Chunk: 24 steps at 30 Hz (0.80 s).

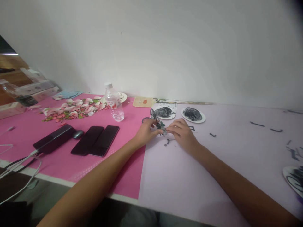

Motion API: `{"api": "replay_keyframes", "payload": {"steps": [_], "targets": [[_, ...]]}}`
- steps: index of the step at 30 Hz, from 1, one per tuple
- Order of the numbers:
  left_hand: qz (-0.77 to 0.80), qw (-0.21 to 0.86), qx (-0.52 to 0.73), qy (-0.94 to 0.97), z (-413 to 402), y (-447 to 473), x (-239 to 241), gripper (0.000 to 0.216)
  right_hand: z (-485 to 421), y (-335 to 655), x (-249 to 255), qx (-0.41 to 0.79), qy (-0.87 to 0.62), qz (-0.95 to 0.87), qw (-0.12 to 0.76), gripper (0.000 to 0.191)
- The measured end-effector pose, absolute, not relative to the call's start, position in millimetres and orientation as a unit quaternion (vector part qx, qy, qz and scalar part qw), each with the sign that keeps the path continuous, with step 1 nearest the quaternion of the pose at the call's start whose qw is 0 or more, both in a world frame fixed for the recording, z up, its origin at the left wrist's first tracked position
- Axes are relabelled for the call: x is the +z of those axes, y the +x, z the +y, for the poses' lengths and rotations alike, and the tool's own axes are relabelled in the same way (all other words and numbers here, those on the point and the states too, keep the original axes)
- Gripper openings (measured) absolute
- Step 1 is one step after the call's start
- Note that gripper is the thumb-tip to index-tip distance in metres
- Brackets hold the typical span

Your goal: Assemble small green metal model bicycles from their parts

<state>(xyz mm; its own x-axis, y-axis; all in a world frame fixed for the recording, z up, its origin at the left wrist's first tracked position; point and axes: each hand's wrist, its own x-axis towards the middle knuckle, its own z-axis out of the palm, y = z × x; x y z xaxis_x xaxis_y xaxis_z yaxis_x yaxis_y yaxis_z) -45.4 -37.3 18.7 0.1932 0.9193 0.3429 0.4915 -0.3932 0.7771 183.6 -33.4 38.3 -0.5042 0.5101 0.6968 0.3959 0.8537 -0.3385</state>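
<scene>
Between my two hands, just above the seam of the pink and white table coverings, is a small model with a spoked wheel (160, 123). It has dark and green parts and a grey piece at its near end, and looks like a miniature bicycle. My left hand (146, 130) pinches it from the left with thumb and fingers. From the right, the fingertips of my right hand (183, 134) close on the grey end. Part of a dark ring (145, 119) shows behind my left hand. Small dark pieces (167, 142) lie just below the model. My fingers hide some of its frame.
Behind my hands stand two white plates of dark parts (203, 119). Loose dark pieces (257, 124) and another plate (285, 171) lie to the right. On the left are a water bottle (115, 105), two phones (104, 141), a power bank (55, 138) with cables, and pink petal-like pieces (73, 108).
</scene>
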Motion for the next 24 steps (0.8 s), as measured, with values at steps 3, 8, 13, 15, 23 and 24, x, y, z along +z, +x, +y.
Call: {"api": "replay_keyframes", "payload": {"steps": [3,8,13,15,23,24], "targets": [[0.480,0.263,0.410,0.730,-37.7,-45.7,19.6,0.049,-34.7,184.6,41.0,0.064,-0.261,-0.866,0.422,0.025],[0.479,0.255,0.409,0.734,-38.2,-45.9,20.6,0.046,-34.8,187.8,42.6,0.057,-0.257,-0.871,0.415,0.028],[0.475,0.255,0.406,0.738,-38.6,-45.5,20.2,0.048,-34.7,187.3,41.8,0.049,-0.259,-0.867,0.422,0.025],[0.478,0.253,0.404,0.738,-38.7,-45.5,20.4,0.048,-34.4,186.1,40.7,0.045,-0.264,-0.860,0.434,0.020],[0.481,0.273,0.428,0.715,-39.3,-43.5,21.9,0.040,-33.1,183.8,35.9,0.049,-0.275,-0.853,0.440,0.016],[0.481,0.274,0.429,0.714,-39.4,-43.1,22.2,0.040,-33.5,183.6,35.6,0.050,-0.275,-0.853,0.441,0.017]]}}
